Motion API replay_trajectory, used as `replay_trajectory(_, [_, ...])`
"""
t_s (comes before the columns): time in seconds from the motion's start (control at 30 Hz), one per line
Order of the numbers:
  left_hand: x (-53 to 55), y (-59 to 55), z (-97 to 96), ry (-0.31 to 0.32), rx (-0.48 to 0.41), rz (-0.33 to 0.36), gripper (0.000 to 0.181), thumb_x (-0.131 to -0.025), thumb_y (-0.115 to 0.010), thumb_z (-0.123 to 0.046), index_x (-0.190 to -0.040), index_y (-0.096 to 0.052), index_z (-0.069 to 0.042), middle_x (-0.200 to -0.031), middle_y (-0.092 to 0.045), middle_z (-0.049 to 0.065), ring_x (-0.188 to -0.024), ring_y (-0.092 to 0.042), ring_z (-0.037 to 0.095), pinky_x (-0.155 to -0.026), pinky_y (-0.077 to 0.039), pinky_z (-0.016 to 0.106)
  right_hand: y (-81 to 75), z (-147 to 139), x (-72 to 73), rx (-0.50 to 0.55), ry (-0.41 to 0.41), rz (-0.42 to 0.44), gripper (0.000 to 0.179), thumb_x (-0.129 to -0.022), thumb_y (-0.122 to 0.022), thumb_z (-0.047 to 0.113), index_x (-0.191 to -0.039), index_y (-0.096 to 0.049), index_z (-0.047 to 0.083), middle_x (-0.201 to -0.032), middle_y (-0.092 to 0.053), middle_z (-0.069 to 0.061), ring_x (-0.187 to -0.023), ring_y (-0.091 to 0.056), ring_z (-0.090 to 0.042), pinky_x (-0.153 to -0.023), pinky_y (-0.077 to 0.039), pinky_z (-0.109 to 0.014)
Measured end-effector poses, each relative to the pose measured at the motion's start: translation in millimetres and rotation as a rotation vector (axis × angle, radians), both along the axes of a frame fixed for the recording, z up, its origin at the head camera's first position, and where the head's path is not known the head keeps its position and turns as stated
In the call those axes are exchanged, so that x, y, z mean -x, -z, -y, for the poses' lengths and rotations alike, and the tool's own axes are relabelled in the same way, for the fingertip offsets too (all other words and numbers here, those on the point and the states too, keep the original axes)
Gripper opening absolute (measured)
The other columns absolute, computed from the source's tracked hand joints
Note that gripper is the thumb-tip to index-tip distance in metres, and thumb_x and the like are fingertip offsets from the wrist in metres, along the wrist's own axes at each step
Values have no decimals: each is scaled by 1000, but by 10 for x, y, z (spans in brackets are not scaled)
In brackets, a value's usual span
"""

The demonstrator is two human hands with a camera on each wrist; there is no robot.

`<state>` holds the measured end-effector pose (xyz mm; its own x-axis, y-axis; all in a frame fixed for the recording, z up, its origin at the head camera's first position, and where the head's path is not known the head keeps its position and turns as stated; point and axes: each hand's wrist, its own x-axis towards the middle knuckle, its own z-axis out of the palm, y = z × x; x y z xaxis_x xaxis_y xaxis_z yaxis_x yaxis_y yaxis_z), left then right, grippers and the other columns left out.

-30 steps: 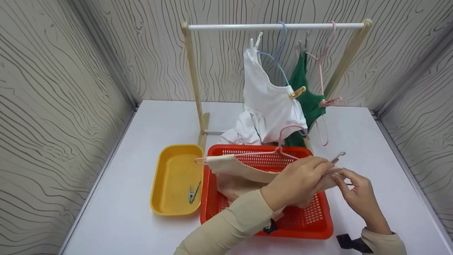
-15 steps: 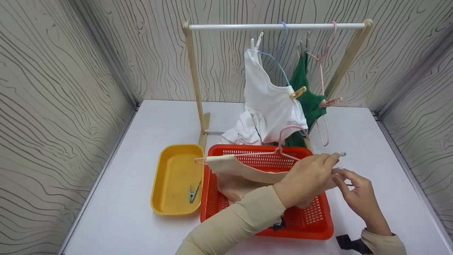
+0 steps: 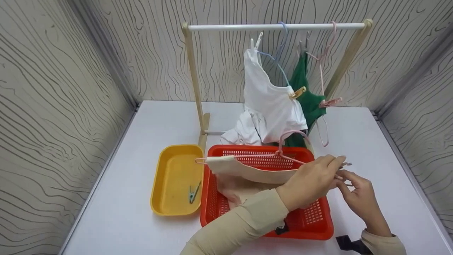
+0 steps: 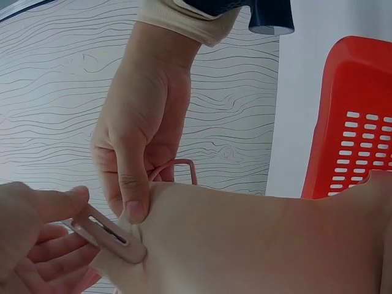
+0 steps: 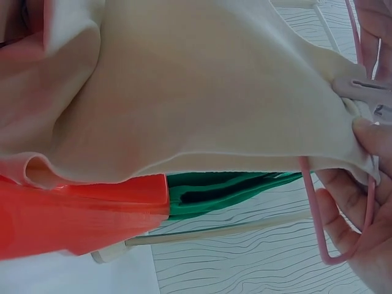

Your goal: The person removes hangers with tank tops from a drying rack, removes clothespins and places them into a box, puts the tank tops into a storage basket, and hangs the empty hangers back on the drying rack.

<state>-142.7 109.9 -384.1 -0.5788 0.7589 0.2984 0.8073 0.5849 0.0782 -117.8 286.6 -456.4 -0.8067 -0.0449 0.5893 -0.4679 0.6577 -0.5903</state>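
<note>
A beige garment (image 3: 254, 175) hangs on a pink hanger (image 3: 262, 154) above the red basket. My left hand (image 3: 311, 180) pinches a pale pink clothespin (image 4: 110, 236) between thumb and fingers. In the left wrist view, the clothespin's nose lies on the garment's right shoulder strap, close beside the right thumb. My right hand (image 3: 359, 194) pinches that strap at the hanger's end. In the right wrist view, the hanger's pink loop (image 5: 318, 226) pokes out of the cloth by the right fingers (image 5: 343, 202). From the head, the left hand covers most of the clothespin.
The red basket (image 3: 322, 230) stands under the garment. To its left is a yellow tray (image 3: 162, 177) with a grey-green clothespin (image 3: 193, 194). Behind, a rack with a white rail (image 3: 233, 27) bears a white garment (image 3: 265, 95) and a green garment (image 3: 311, 102), both pegged to hangers.
My left hand has shifted right, towards the right hand, and the clothespin has tipped lower. The hanger's hook has dipped slightly. My right hand stays nearly in place.
</note>
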Motion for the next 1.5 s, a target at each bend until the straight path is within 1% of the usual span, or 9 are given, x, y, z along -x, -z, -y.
replay_trajectory(0.1, [6,4,13,12,-3,15,54,-95,-55,-40,-144,-43,-20,-134,-58,-8,-121,-57,1,-99,-45,9,6,-2,-5,-7,-4,0,25,-71,-69,-15,-96,-68,-10,-97,-57,39,-85,-50,24,-75,-39,2])
replay_trajectory(0.2, [8,8,20,19,9,-2,51,-95,-57,-40,-141,-46,-21,-133,-58,-8,-121,-56,1,-101,-43,9,8,-3,-10,0,-10,-1,24,-73,-70,-13,-96,-68,-11,-99,-56,40,-84,-50,23,-75,-39,3])
replay_trajectory(0.37, [0,5,17,16,46,-15,52,-94,-57,-41,-141,-46,-21,-134,-58,-8,-124,-55,2,-102,-42,9,9,-6,-11,6,-8,0,22,-73,-69,-15,-94,-68,-11,-99,-54,41,-85,-50,25,-76,-40,4])
replay_trajectory(0.63, [-6,5,16,31,52,-1,49,-94,-58,-38,-137,-47,-20,-131,-58,-9,-122,-53,1,-102,-41,6,23,-2,-4,16,-20,-17,15,-76,-69,-12,-91,-68,-9,-98,-54,42,-87,-51,25,-76,-41,3])
replay_trajectory(0.9, [-7,17,49,68,-4,105,50,-93,-59,-39,-138,-46,-24,-134,-57,-12,-124,-52,-2,-104,-38,5,57,-24,-9,29,-39,-37,16,-75,-66,-18,-91,-66,-14,-102,-53,42,-88,-50,26,-74,-41,3])
replay_trajectory(1.03, [3,22,49,81,-26,131,47,-93,-59,-38,-137,-47,-25,-133,-58,-13,-123,-53,-3,-103,-39,6,64,-28,-8,19,-38,-42,17,-75,-66,-18,-92,-66,-14,-105,-51,43,-90,-49,28,-74,-41,4])
replay_trajectory(1.27, [19,32,66,129,-61,131,43,-92,-62,-34,-133,-52,-25,-129,-61,-13,-121,-55,-3,-103,-39,6,58,-29,-9,45,-35,-20,18,-75,-68,-16,-93,-66,-13,-100,-55,42,-88,-52,26,-73,-42,3])
replay_trajectory(1.37, [15,17,73,154,-78,119,43,-91,-64,-31,-132,-53,-24,-128,-62,-12,-121,-56,-2,-104,-38,6,50,-26,-7,58,-39,-17,12,-80,-69,-8,-91,-66,-13,-98,-56,41,-85,-56,21,-75,-43,3])
replay_trajectory(1.5, [-7,-9,87,200,-152,76,35,-93,-61,-26,-128,-58,-20,-125,-65,-9,-118,-60,0,-103,-38,5,51,-29,3,72,-73,-41,13,-78,-69,-12,-90,-66,-15,-101,-56,41,-89,-58,21,-81,-43,4])
